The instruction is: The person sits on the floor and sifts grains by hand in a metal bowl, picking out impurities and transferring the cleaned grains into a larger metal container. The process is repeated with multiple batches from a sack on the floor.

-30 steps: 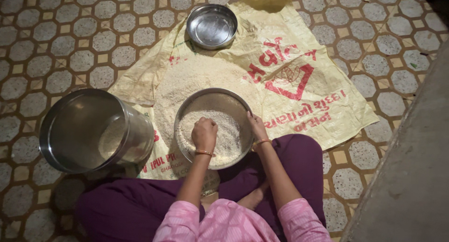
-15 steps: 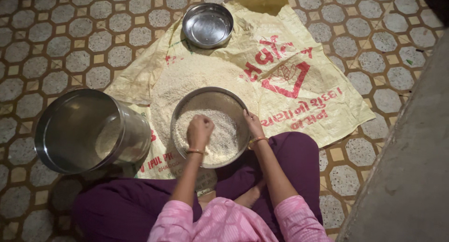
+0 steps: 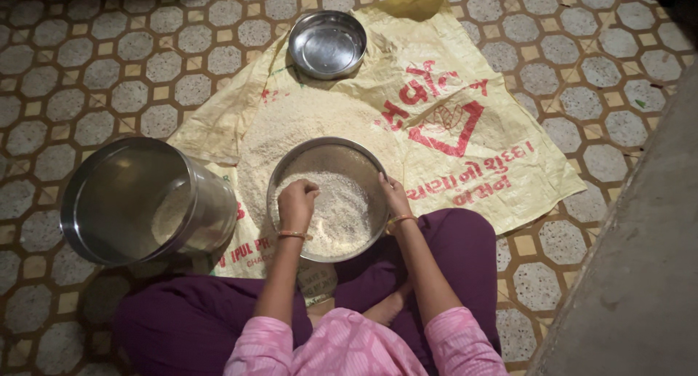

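Rice grains, pale and heaped, fill the near half of a wide round steel pan (image 3: 331, 158) that sits at the centre of the view, just ahead of the person's crossed legs in purple cloth. Left hand (image 3: 297, 201) rests on the grains (image 3: 342, 212) at the pan's nine o'clock side, fingers curled inward and down into a loose fist; whether it pinches any rice is hidden by its own knuckles. Right hand (image 3: 395, 196) lies at the pan's three o'clock rim, fingers bent over the edge and gripping it, with the fingertips out of sight inside the rim. Each wrist carries a thin orange bangle.

Under the pan spreads a yellow woven plastic sack (image 3: 465, 78) with red print, laid flat on the patterned tile floor (image 3: 109, 63); its near edge is covered by the pan and the legs. A loose mound of rice (image 3: 305, 118) lies on the sack at twelve o'clock from the pan, touching its far rim. Beyond that, also at twelve o'clock, stands a small shallow steel bowl (image 3: 327, 45). At nine o'clock, just beside the pan, a tall steel canister (image 3: 138, 201) leans open toward the camera; some rice shows inside, its depth hard to judge in the shadow. A grey slab (image 3: 640, 274) at four o'clock is cut off by the frame.
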